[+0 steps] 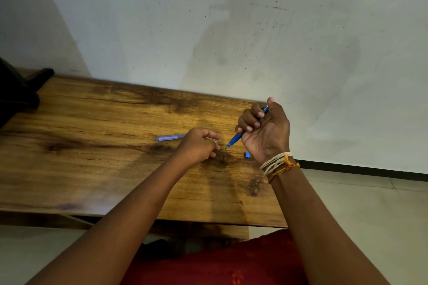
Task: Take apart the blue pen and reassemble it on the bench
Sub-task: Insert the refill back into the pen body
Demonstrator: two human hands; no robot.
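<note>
My right hand [264, 129] is closed around the blue pen body [235, 139], held above the wooden bench [92, 146] with its tip pointing down and left. My left hand [199, 146] hovers just left of the pen tip, fingers loosely curled with nothing visible in them. The pale blue pen cap [170, 137] lies flat on the bench behind my left hand, its right end hidden by the hand. A small blue pen piece [247, 155] rests on the bench beside my right wrist.
The bench runs along a white wall [231, 30]. A dark object [16, 90] sits at the bench's far left end. The bench's right edge is just past my right wrist, with tiled floor [359, 215] beyond. Red clothing [220, 261] shows below.
</note>
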